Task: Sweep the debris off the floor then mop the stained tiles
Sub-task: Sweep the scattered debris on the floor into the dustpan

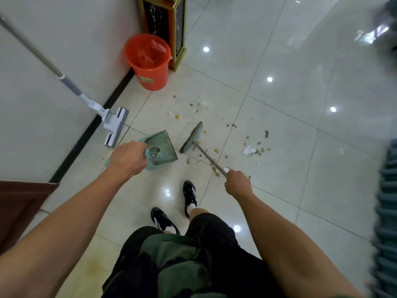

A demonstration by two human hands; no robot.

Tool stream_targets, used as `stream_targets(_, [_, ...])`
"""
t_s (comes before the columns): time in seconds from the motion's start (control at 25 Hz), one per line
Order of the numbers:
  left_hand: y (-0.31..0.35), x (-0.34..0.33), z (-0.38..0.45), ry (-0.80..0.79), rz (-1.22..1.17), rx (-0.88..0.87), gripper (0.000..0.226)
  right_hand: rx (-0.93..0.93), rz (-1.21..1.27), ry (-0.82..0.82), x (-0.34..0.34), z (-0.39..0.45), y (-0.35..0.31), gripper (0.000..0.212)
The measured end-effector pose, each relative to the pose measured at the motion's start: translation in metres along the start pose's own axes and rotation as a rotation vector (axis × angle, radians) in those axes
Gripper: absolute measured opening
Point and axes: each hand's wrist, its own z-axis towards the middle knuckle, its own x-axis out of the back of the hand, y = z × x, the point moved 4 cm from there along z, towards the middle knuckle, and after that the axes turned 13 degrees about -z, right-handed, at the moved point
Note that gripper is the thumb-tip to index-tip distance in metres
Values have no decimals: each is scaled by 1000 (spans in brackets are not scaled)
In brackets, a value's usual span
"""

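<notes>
My left hand (pixel 126 159) grips the handle of a teal dustpan (pixel 161 147), whose tray sits low over the tiles. My right hand (pixel 237 182) grips the thin shaft of a broom (pixel 192 137); its teal head stands on the floor just right of the dustpan. Scattered debris (pixel 254 147) of brown and yellow crumbs, a white paper scrap and clear wrappers lies on the tiles beyond and to the right of the broom head. A flat white mop (pixel 113 123) leans against the left wall, its head on the floor.
An orange bucket (pixel 150 63) lined with a bag stands by the wall, next to a gold-framed dark stand (pixel 171 24). A yellowish stain (pixel 94 265) marks the tile at lower left. My feet (pixel 189 194) stand behind the dustpan. Teal ribbed furniture (pixel 386 211) borders the right edge.
</notes>
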Motion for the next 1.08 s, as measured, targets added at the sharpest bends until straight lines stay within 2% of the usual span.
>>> stream_targets(0.2, [-5,11,2,15,23,-21,17,14,38,42,14,-2,-25,26])
stream_targets(0.44, [-21,24,33,6,34,20,18,41,92,52,34,45,-46,24])
stream_targets(0.6, [-26,38,86,-22,67,66,15,82,131,41,62,112,-70,28])
stream_targets(0.84, [-8,59,181,-65,82,100,15,129,220,-29,124,224,-108,22])
stream_targets(1.08, [-8,69,229,-99,99,138,17,226,297,-193,174,300,-158,30])
